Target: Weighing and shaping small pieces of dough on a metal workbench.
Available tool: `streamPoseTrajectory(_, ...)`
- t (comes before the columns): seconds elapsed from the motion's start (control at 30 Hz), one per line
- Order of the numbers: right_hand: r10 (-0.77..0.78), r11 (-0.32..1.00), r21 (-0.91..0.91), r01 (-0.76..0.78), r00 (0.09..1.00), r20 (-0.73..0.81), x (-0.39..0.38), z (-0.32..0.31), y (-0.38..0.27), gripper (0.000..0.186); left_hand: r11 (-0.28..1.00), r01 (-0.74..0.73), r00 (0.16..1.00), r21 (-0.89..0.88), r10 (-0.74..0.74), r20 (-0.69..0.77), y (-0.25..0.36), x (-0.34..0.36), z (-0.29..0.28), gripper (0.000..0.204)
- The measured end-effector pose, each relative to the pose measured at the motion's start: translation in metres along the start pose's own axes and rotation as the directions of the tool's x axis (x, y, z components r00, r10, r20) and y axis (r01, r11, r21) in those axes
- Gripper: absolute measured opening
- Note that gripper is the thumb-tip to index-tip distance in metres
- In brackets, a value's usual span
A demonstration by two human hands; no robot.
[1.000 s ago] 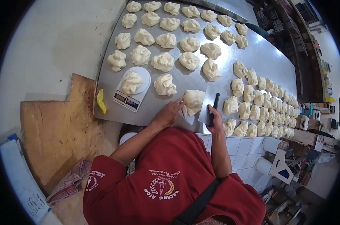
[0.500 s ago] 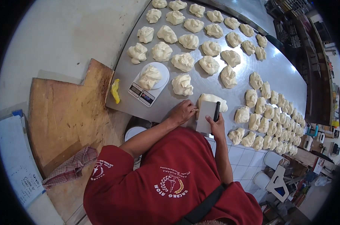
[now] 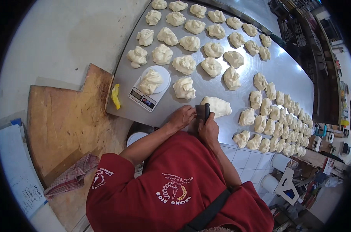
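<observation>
My right hand [image 3: 209,130] grips the black handle of a dough scraper [image 3: 207,111]. Its blade stands at the left end of a thick block of pale dough [image 3: 219,107] near the table's front edge. Just left of the blade is my left hand [image 3: 182,117], fingers curled together; whatever they may hold is hidden. A lump of dough [image 3: 150,81] rests on the round plate of a white kitchen scale [image 3: 147,103], farther left. Between scale and block sits another dough lump [image 3: 184,88].
Rows of dough lumps [image 3: 191,43] cover the far part of the steel table [image 3: 167,110], with smaller pieces [image 3: 259,123] packed at the right. A yellow crumpled item [image 3: 115,96] lies at the left edge. A wooden board [image 3: 63,123] and checked cloth [image 3: 73,176] are left.
The scraper has moved left to the block's end and turned, its blade now seen more edge-on. My left hand has shifted slightly left, off the dough block. The whole view has shifted slightly.
</observation>
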State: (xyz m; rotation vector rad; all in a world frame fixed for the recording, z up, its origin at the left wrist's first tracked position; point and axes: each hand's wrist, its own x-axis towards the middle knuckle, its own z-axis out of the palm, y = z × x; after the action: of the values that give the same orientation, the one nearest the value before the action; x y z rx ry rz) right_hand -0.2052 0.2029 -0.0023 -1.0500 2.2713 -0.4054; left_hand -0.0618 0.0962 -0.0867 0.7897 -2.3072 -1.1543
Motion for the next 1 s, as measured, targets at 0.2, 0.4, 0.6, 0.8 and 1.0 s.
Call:
streamPoseTrajectory(0.2,-0.011,0.998,0.053,0.017,0.994,-0.111,0.023,0.01,0.027,0.03,0.934,0.064,0.833,0.352,0.144,-0.534,0.027,0.019,-0.089,0.025)
streamPoseTrajectory(0.4,-0.037,0.807,0.588,0.044,0.999,-0.024,0.03,-0.01,0.035,0.035,0.66,0.223,0.825,0.717,0.264,-0.5,-0.017,0.021,-0.167,0.028)
streamPoseTrajectory(0.6,0.216,0.458,0.887,-0.062,0.975,-0.043,0.035,-0.043,0.047,0.047,0.922,-0.232,0.958,0.311,0.273,-0.092,0.014,0.005,-0.066,0.03)
streamPoseTrajectory(0.8,0.281,0.46,0.888,0.014,0.946,-0.161,0.03,-0.059,0.064,0.051,0.975,-0.189,0.981,0.12,0.192,-0.011,0.009,0.011,0.014,0.026)
streamPoseTrajectory(1.0,0.344,0.537,0.842,-0.06,0.926,-0.153,0.015,-0.059,0.072,0.048,0.996,-0.078,0.99,0.037,0.073,0.125,0.001,0.011,0.012,0.022)
